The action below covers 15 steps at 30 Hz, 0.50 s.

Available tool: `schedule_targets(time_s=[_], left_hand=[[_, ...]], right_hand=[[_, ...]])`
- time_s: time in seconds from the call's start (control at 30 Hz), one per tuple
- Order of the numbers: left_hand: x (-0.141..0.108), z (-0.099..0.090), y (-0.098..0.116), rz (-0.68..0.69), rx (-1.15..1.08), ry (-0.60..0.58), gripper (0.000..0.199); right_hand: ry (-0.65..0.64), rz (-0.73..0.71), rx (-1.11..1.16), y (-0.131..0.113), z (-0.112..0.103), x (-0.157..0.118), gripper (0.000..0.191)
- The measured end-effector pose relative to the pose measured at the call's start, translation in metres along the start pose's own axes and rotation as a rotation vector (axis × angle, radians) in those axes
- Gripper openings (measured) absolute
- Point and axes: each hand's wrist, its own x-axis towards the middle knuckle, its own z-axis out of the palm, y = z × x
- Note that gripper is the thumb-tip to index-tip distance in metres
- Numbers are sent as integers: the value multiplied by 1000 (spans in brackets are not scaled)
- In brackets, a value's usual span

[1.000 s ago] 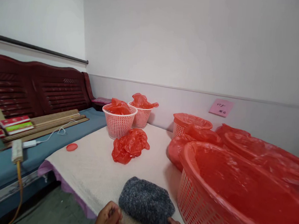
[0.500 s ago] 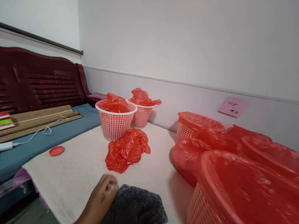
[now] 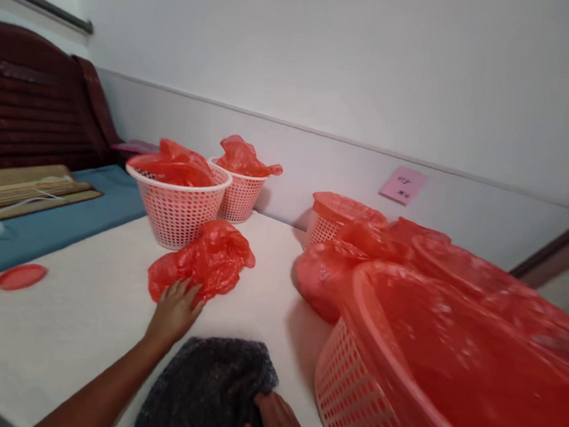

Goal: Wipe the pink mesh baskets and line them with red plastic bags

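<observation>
A crumpled red plastic bag lies on the white cloth in front of a white-rimmed basket. My left hand reaches to its near edge, fingers spread and touching it. Nearer to me is a dark, fuzzy cloth-like item, its lower part cut off by the frame. My right hand has its fingers curled on the right edge of this dark item, gripping it. The large pink basket lined with red plastic stands right of my right hand.
Two white-rimmed baskets with red bags stand at the back left. A red disc lies on the left of the white cloth. More red-lined baskets line the right side.
My left hand has moved forward from beside the dark item to the crumpled red bag, its fingers now spread. My right hand stays at the dark item. The view has turned right.
</observation>
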Motion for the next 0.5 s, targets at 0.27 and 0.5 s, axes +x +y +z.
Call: schedule_targets(time_s=[0.27, 0.5], left_hand=[[5, 9, -18, 104, 94, 27, 47], [4, 6, -24, 136, 91, 26, 39]], right_hand=[[-75, 190, 134, -33, -38, 13, 23], [-103, 242, 92, -40, -46, 17, 20]])
